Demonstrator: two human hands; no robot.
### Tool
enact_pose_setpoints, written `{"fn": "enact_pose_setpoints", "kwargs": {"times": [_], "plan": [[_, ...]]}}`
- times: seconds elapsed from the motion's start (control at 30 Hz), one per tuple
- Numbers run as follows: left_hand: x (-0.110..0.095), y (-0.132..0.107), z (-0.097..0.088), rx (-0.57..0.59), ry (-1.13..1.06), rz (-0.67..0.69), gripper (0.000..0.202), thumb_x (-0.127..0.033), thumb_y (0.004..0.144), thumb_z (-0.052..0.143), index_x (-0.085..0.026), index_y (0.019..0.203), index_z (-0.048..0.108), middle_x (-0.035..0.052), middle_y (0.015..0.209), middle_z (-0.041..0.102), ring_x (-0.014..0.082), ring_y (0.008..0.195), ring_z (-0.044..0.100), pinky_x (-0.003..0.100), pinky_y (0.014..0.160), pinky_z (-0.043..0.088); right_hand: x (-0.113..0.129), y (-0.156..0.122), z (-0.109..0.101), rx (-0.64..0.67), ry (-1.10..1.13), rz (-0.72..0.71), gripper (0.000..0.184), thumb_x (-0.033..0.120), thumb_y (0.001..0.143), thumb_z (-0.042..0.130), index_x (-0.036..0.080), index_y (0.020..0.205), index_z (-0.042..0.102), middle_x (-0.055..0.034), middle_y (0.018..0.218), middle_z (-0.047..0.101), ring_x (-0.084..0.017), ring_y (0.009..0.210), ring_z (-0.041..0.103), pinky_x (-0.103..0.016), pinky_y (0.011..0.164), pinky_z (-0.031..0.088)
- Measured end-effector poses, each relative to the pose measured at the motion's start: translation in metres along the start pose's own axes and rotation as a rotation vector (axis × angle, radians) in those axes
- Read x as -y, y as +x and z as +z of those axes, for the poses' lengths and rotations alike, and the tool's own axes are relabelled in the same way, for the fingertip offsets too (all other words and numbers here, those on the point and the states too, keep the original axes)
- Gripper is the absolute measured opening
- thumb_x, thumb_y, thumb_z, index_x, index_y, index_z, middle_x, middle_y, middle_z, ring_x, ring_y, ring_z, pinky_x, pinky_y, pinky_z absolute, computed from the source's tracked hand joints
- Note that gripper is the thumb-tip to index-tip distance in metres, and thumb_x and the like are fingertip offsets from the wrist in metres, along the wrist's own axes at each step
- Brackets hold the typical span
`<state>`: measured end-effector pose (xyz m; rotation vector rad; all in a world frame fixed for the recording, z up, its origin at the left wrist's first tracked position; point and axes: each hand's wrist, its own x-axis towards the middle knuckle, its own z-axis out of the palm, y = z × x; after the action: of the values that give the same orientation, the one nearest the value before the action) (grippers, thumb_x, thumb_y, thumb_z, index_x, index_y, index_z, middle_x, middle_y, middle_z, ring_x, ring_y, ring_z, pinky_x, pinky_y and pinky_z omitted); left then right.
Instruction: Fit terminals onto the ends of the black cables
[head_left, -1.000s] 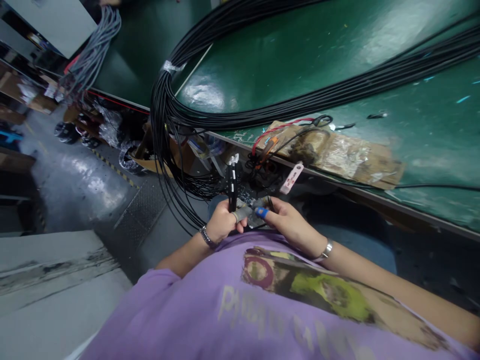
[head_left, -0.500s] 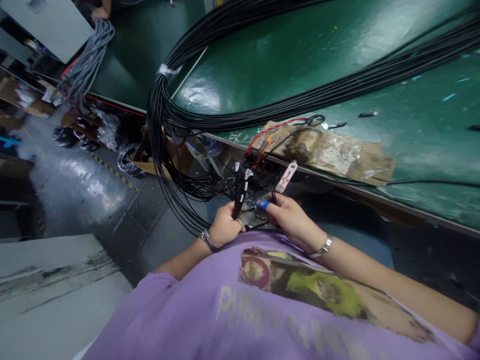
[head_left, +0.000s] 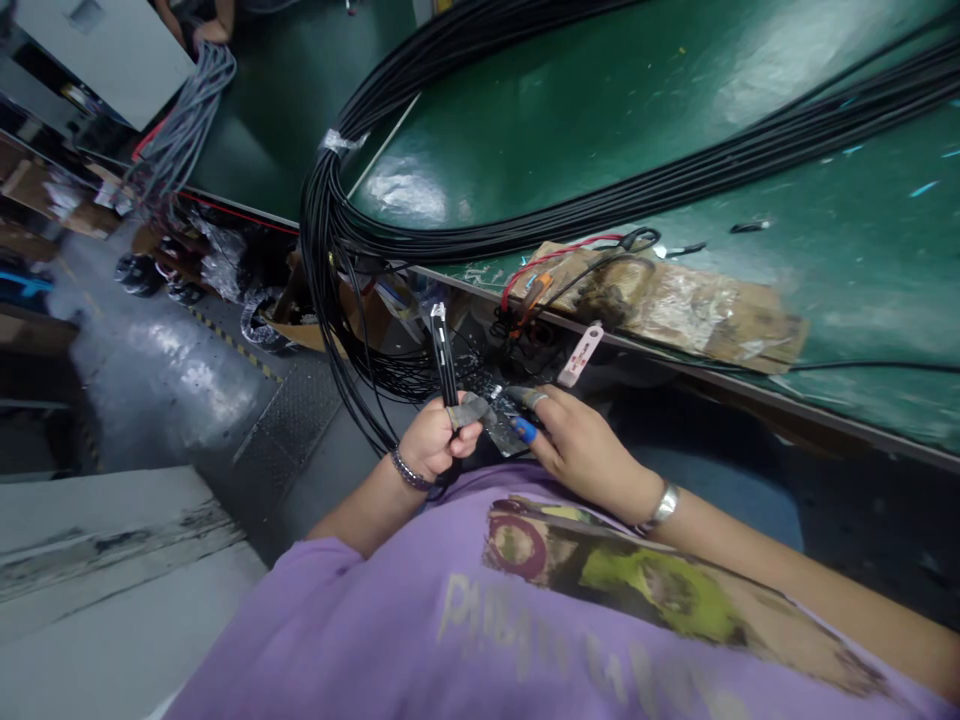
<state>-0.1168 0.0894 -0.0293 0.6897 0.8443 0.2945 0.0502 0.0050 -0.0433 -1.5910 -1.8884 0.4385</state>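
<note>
Head: cables [head_left: 442, 355] apparently in left hand [head_left: 433, 438]

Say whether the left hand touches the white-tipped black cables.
Touching. The head view shows the left hand closed around the black cables, which stick out above.

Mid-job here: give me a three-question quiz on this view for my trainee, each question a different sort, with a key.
1. Multiple choice: what does the left hand hold?
A) a hammer
B) a bunch of black cables
C) a cup

2. True or false: the blue wrap is on the thumb of the right hand.

3. Fill in the blank: the cardboard lies on the ____ table.

Key: 1. B; 2. true; 3. green.
</note>
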Motion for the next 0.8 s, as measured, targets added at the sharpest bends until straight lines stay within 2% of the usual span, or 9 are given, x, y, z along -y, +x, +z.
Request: {"fn": "enact_pose_setpoints", "kwargs": {"times": [0.17,0.3,0.4,0.47,0.57,0.67,0.8], "plan": [[0.002,-0.001,0.005,0.003,0.016,-0.003,0.045,-0.039,0.052,0.078,-0.018,0.06,0.039,-0.0091,0.038,0.04,0.0004,0.027,0.024,0.016,0.031,0.014,-0.001,0.003,0.001,-0.06,-0.076,-0.063,0.017,0.021,0.089,0.042,0.016,0.093,0.058,-0.0127,0.089,0.062,-0.023,0.079,0.058,-0.035,0.069,0.05],[0.003,-0.002,0.006,0.003,0.029,-0.007,0.046,-0.04,0.052,0.078,-0.019,0.06,0.038,-0.0091,0.038,0.039,0.0004,0.027,0.024,0.016,0.031,0.015,-0.002,0.005,0.002,-0.036,-0.102,-0.068,0.019,0.018,0.088,0.041,0.017,0.09,0.06,-0.0119,0.087,0.063,-0.022,0.077,0.058,-0.035,0.069,0.05],[0.003,-0.001,0.005,-0.008,0.039,-0.014,0.047,-0.041,0.052,0.078,-0.019,0.06,0.037,-0.0089,0.038,0.039,0.0008,0.027,0.024,0.016,0.031,0.015,-0.002,0.006,0.001,0.008,-0.009,-0.027,0.022,0.017,0.087,0.04,0.018,0.084,0.062,-0.0102,0.079,0.062,-0.021,0.073,0.057,-0.033,0.067,0.048],[0.004,0.0,0.004,-0.027,0.047,-0.005,0.046,-0.044,0.052,0.077,-0.019,0.061,0.04,-0.008,0.038,0.04,0.0021,0.027,0.027,0.017,0.03,0.016,-0.002,0.006,0.001,0.03,0.145,0.053,0.023,0.021,0.088,0.04,0.019,0.081,0.061,-0.0083,0.074,0.061,-0.02,0.069,0.056,-0.032,0.065,0.046],[0.006,0.002,0.003,-0.079,0.103,0.056,0.042,-0.048,0.055,0.073,-0.018,0.064,0.046,-0.0054,0.041,0.045,0.0047,0.03,0.034,0.018,0.031,0.017,-0.001,0.006,0.002,0.026,0.468,0.271,0.023,0.037,0.087,0.046,0.02,0.08,0.06,-0.0053,0.073,0.062,-0.018,0.066,0.055,-0.032,0.064,0.046],[0.011,0.002,0.004,-0.188,0.266,0.186,0.037,-0.046,0.061,0.07,-0.017,0.062,0.048,-0.0039,0.046,0.05,0.005,0.034,0.04,0.018,0.034,0.022,0.002,0.008,0.003,0.042,0.745,0.495,0.033,0.053,0.075,0.061,0.02,0.076,0.057,-0.0017,0.068,0.059,-0.017,0.064,0.052,-0.03,0.062,0.045],[0.023,0.001,0.006,-0.346,0.539,0.366,0.03,-0.042,0.064,0.07,-0.017,0.066,0.053,-0.0047,0.049,0.051,0.0065,0.042,0.043,0.02,0.043,0.033,0.01,0.011,0.006,0.028,0.963,0.657,0.042,0.056,0.061,0.072,0.019,0.073,0.056,0.0009,0.065,0.056,-0.014,0.061,0.048,-0.028,0.059,0.043]]}}
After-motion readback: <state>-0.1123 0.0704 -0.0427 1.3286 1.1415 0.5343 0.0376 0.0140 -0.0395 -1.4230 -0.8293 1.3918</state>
